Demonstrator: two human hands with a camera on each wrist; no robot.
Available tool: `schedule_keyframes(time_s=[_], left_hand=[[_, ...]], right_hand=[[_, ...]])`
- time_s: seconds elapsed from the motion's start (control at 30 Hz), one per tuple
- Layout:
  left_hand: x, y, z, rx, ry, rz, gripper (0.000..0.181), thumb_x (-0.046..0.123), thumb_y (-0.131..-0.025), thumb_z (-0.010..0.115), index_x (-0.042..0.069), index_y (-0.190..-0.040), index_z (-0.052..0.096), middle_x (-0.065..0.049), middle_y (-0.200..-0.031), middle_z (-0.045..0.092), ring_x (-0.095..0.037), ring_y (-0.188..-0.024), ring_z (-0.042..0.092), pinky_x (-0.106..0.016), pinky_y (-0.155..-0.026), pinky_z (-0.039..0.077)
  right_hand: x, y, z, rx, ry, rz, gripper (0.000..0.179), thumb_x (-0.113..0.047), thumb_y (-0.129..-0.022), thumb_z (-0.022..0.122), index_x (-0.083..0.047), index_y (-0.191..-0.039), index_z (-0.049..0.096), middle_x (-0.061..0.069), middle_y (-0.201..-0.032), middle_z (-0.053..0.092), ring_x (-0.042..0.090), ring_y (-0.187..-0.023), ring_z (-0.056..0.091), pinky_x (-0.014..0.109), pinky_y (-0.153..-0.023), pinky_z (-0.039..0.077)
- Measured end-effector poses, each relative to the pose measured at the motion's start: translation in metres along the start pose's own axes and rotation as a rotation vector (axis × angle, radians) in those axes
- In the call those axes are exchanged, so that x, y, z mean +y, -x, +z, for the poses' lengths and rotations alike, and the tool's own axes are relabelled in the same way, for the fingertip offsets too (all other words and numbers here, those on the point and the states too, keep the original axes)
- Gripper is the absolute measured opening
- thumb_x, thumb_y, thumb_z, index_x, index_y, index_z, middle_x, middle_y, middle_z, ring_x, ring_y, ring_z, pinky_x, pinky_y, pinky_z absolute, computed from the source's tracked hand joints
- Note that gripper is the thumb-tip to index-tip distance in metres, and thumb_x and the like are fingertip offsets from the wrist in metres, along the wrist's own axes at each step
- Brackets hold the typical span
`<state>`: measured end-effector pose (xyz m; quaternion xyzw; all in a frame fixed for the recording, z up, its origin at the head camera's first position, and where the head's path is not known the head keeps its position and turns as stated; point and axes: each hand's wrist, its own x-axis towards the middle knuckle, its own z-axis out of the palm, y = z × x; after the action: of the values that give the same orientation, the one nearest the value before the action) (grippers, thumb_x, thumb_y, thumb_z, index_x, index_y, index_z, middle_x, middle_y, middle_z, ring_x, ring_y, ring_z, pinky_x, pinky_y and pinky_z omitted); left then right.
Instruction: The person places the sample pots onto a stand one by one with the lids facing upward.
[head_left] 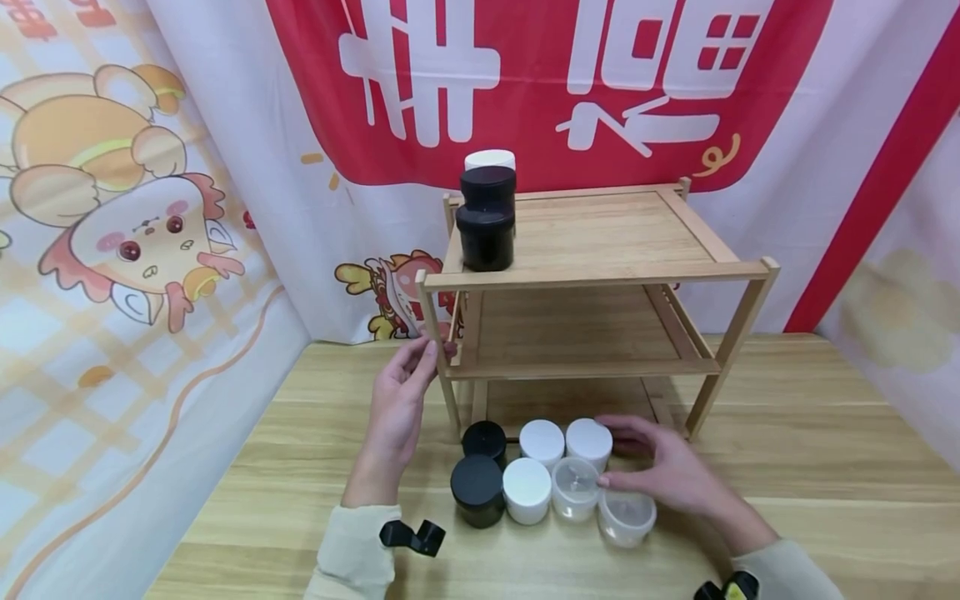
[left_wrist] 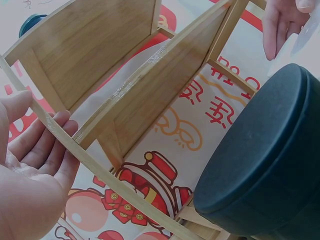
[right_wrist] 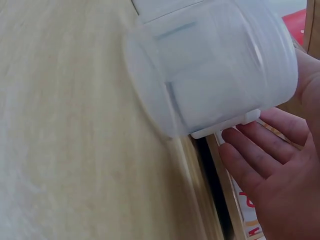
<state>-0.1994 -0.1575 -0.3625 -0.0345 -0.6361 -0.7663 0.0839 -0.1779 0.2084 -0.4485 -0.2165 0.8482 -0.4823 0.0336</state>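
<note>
wooden rack [head_left: 600,229] on wood-grain table [head_left: 825,433], printed cloth [head_left: 528,125] behind it

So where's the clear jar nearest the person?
In the head view, that clear jar stands on the wooden table, right of centre, beside the other clear jar and near the right hand.

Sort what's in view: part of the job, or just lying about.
Likely in the job:
round black jars
round white-lidded jars
round clear plastic tubs
three-tier wooden rack

Apparently just around:
red-and-white printed cloth backdrop
black wrist-worn devices
</note>
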Motion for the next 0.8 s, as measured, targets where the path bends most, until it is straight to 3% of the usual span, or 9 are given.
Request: schedule_keyframes(time_s=[0.2,0.43,0.67,0.8], left_hand=[[0.0001,-0.0005,-0.0002,-0.005,0.004,0.000,0.042,0.024,-0.112,0.059,-0.002,-0.146,0.056,0.000,-0.128,0.067,-0.018,-0.131,0.059,-0.036,-0.125,0.042],[0.0009,-0.0008,0.0001,-0.013,0.000,-0.004,0.044,0.025,-0.112,0.059,-0.002,-0.147,0.055,-0.001,-0.131,0.066,-0.018,-0.131,0.058,-0.037,-0.127,0.039],[0.0011,-0.0018,0.0005,0.002,0.004,-0.003,0.038,0.027,-0.112,0.060,0.004,-0.142,0.061,-0.010,-0.144,0.060,-0.018,-0.133,0.058,-0.039,-0.128,0.039],[0.0012,-0.0013,0.0007,0.007,0.003,-0.004,0.037,0.026,-0.112,0.060,0.004,-0.142,0.062,-0.007,-0.140,0.063,-0.018,-0.132,0.059,-0.037,-0.127,0.040]], right_hand=[[0.0007,-0.0009,0.0016,0.009,0.003,0.032,0.071,-0.035,-0.087,0.090,-0.015,-0.148,0.061,0.011,-0.142,0.070,0.034,-0.126,0.069,0.034,-0.102,0.058],[-0.0013,-0.0028,0.0024,0.056,-0.062,0.100,0.053,-0.030,-0.099,0.079,-0.009,-0.144,0.064,0.016,-0.136,0.072,0.028,-0.117,0.073,0.024,-0.094,0.060],[-0.0055,-0.0070,0.0050,0.085,-0.105,0.145,0.054,-0.031,-0.094,0.085,-0.008,-0.139,0.066,0.016,-0.133,0.073,0.024,-0.114,0.075,0.021,-0.092,0.061],[-0.0062,-0.0096,0.0068,0.077,-0.148,0.153,0.058,-0.025,-0.091,0.088,-0.003,-0.139,0.064,0.018,-0.131,0.073,0.025,-0.114,0.074,0.021,-0.091,0.061]])
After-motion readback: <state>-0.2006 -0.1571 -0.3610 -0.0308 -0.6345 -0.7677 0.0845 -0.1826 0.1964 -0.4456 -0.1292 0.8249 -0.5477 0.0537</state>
